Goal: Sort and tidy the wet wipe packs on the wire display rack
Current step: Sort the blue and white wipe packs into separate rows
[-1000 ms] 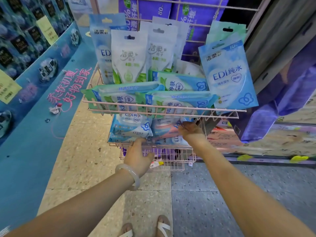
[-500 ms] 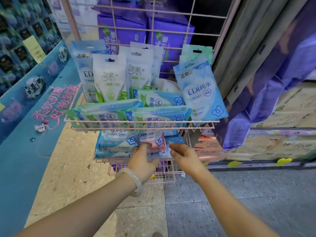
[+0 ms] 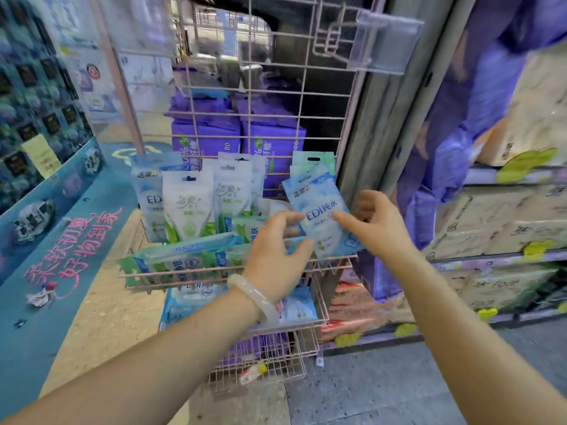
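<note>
A pink wire rack [image 3: 214, 269] holds wet wipe packs in stacked baskets. A light blue EDI pack [image 3: 319, 207] leans upright at the right end of the upper basket. My right hand [image 3: 372, 223] pinches its right edge, index finger across the front. My left hand [image 3: 276, 251] is at its left edge with fingers spread, touching it. White and green packs [image 3: 187, 207] stand upright at the back left. Long green and blue packs [image 3: 181, 259] lie flat along the front rail. More blue packs [image 3: 193, 299] lie in the basket below, partly hidden by my left wrist.
Large purple packs [image 3: 208, 139] sit behind the rack's wire grid. A clear plastic sign holder [image 3: 386, 41] juts out at the top right. A blue display stand [image 3: 46, 240] borders the left. Stacked cartons [image 3: 506, 225] fill the right. A small bottom basket [image 3: 276, 357] sticks out over the floor.
Both hands rose from the lower basket to the upper one and reached the blue EDI pack. The view tilted up, showing more of the grid.
</note>
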The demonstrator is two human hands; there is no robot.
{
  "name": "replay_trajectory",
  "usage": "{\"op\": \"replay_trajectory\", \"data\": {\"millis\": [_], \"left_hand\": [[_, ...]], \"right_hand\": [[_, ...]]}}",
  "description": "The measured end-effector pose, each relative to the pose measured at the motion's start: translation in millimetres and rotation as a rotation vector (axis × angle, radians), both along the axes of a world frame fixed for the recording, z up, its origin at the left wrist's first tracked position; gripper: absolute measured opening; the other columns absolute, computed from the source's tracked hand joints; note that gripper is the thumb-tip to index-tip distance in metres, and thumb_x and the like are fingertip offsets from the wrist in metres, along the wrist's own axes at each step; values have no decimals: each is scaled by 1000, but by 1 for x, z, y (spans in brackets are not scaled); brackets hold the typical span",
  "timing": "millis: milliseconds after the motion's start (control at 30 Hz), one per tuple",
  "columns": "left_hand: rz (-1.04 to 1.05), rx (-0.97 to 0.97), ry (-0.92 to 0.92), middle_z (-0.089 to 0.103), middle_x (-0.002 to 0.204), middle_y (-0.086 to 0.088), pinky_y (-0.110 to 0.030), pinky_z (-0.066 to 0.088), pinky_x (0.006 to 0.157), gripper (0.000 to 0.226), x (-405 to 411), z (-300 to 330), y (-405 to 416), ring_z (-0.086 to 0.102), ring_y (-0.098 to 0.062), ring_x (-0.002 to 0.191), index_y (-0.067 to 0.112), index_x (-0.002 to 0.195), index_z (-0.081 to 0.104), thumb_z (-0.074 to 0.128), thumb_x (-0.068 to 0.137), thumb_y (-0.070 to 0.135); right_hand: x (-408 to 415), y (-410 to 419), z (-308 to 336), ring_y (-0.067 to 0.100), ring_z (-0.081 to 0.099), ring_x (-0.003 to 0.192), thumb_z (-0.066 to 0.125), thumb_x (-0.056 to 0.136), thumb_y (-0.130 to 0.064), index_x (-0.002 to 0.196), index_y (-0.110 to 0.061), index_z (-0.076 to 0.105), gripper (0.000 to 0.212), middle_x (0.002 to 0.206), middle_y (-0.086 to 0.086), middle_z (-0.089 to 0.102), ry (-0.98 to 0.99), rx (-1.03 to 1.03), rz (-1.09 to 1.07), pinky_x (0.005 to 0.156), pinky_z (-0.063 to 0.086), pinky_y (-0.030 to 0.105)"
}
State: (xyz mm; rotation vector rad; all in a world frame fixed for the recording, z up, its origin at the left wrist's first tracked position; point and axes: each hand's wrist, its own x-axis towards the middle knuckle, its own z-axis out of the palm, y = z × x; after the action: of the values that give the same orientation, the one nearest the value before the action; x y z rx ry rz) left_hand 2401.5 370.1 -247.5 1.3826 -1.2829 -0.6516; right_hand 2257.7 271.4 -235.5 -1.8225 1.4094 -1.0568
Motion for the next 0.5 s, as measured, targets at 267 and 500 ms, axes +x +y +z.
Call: {"op": "replay_trajectory", "data": {"millis": [267,500], "left_hand": [[119,63,-176,55,124,-8,-25,39,94,37,31,11,-26,52,-13,110,12,119,52,62,83,17],[-87,37,124,51,119,6,-19,44,89,60,36,46,-34,54,-4,106,14,132,40,66,80,29]], "right_hand": [[-3,-23,5,20,62,73,74,73,-10,82,-10,62,15,83,9,66,-109,132,88,66,55,33],[4,-16,47,19,64,74,61,80,-4,87,-10,63,9,79,1,71,-747,215,277,74,51,34]]}}
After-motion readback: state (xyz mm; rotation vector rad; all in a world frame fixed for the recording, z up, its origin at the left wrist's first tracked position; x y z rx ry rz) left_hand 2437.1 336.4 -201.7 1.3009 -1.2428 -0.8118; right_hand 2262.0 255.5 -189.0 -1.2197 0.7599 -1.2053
